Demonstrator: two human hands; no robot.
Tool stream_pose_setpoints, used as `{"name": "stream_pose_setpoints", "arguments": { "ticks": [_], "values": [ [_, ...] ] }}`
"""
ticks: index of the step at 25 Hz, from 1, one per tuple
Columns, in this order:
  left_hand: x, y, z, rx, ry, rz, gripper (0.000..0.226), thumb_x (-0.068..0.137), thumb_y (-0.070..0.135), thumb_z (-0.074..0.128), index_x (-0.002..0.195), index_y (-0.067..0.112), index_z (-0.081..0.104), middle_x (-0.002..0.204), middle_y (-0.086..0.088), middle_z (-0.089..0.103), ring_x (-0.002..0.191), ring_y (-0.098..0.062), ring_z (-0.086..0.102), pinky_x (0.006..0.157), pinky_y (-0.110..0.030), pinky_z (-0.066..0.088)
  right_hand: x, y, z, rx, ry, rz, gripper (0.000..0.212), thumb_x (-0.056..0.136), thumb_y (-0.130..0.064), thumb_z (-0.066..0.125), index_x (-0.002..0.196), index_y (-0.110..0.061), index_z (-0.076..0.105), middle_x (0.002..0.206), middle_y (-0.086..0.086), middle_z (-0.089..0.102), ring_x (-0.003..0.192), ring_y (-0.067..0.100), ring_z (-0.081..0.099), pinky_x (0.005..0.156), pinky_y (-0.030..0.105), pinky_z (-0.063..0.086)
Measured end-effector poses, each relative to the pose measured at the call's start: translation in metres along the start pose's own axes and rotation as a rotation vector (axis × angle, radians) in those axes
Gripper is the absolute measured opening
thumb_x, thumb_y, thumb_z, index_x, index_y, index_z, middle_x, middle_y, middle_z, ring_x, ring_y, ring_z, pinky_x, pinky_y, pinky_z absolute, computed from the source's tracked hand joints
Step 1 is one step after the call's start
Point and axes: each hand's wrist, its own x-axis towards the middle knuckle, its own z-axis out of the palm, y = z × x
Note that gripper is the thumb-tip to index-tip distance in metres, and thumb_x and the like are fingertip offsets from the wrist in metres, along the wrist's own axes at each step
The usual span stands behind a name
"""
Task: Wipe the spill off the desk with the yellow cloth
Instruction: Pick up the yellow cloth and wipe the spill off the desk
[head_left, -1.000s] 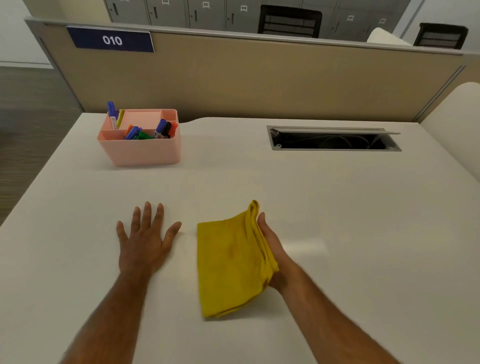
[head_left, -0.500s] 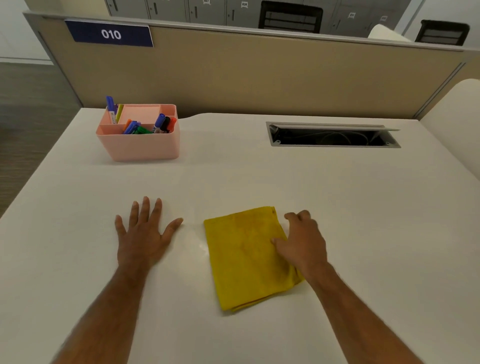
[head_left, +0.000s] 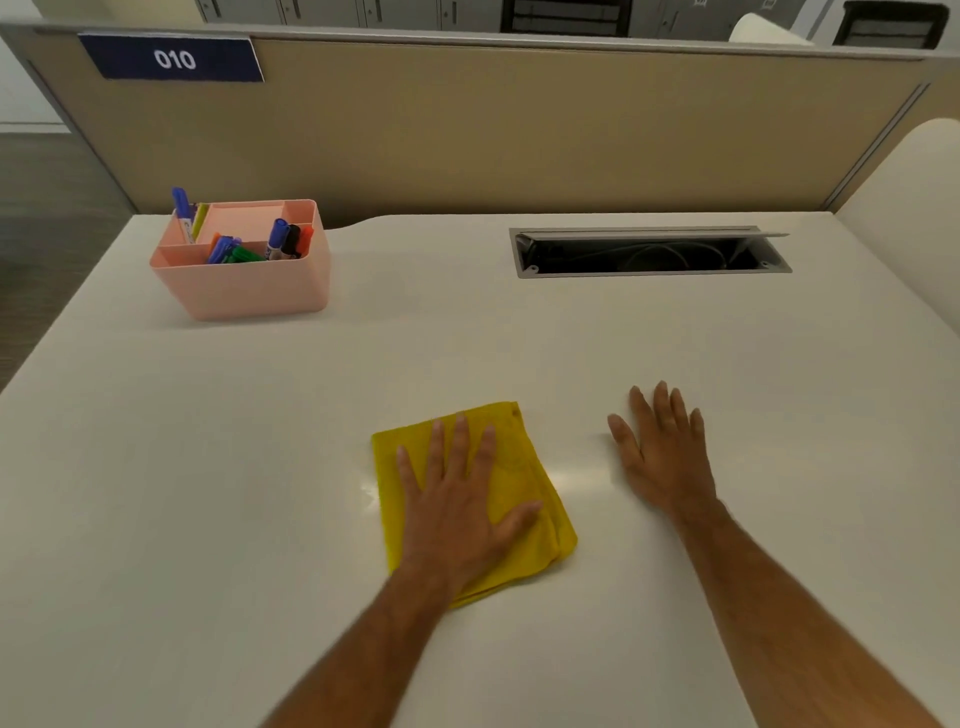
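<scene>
The folded yellow cloth (head_left: 527, 465) lies flat on the white desk (head_left: 208, 467), near the middle front. My left hand (head_left: 457, 509) rests palm down on top of it, fingers spread and straight, not gripping. My right hand (head_left: 662, 457) lies flat on the bare desk a short way right of the cloth, fingers apart, touching nothing else. Faint glossy patches (head_left: 571, 475) show on the desk beside the cloth's left and right edges; I cannot tell whether they are wet.
A pink organiser (head_left: 244, 291) holding several markers stands at the back left. An open cable slot (head_left: 649, 254) is cut into the desk at the back right. A tan partition (head_left: 467, 130) closes off the far edge.
My right hand let go of the cloth and moved right onto the bare desk. My left hand moved right from the desk onto the cloth, which was laid flat.
</scene>
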Motion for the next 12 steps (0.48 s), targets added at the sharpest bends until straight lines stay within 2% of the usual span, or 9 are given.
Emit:
{"name": "stream_pose_setpoints", "arguments": {
  "ticks": [2,6,9,12],
  "values": [
    [-0.005,-0.001,0.01,0.07,-0.052,-0.079,0.105,0.075,0.094,0.012,0.159,0.031,0.01,0.168,-0.006,0.004,0.154,-0.032,-0.004,0.118,-0.064,-0.008,0.001,0.001,0.002,-0.008,0.0,-0.008,0.072,0.096,-0.062,0.015,0.157,-0.022,0.019,0.166,0.015,0.012,0.154,0.029,0.004,0.124,0.05,0.002],
    [-0.015,-0.026,0.006,0.082,-0.018,-0.294,0.11,0.073,0.095,0.009,0.159,0.027,0.01,0.168,-0.011,0.005,0.154,-0.035,-0.002,0.118,-0.065,-0.003,0.0,0.0,0.001,-0.003,-0.01,-0.005,0.071,0.097,-0.06,0.013,0.158,-0.023,0.015,0.166,0.014,0.008,0.154,0.028,0.0,0.124,0.049,-0.002],
    [-0.02,-0.031,0.001,0.071,-0.051,-0.455,0.112,0.072,0.094,0.004,0.159,0.024,0.002,0.167,-0.017,-0.001,0.152,-0.041,-0.007,0.115,-0.07,-0.003,-0.002,-0.001,0.0,-0.008,-0.019,-0.006,0.071,0.098,-0.059,0.01,0.158,-0.022,0.012,0.167,0.014,0.005,0.154,0.027,-0.002,0.123,0.049,-0.004],
    [-0.016,-0.013,0.004,0.063,-0.071,-0.492,0.113,0.072,0.093,0.004,0.159,0.021,-0.001,0.166,-0.023,-0.003,0.15,-0.047,-0.011,0.111,-0.075,-0.003,-0.001,-0.002,0.001,-0.014,-0.026,-0.002,0.07,0.098,-0.057,0.009,0.158,-0.021,0.009,0.167,0.015,0.004,0.154,0.027,-0.004,0.123,0.049,-0.005]
  ]
}}
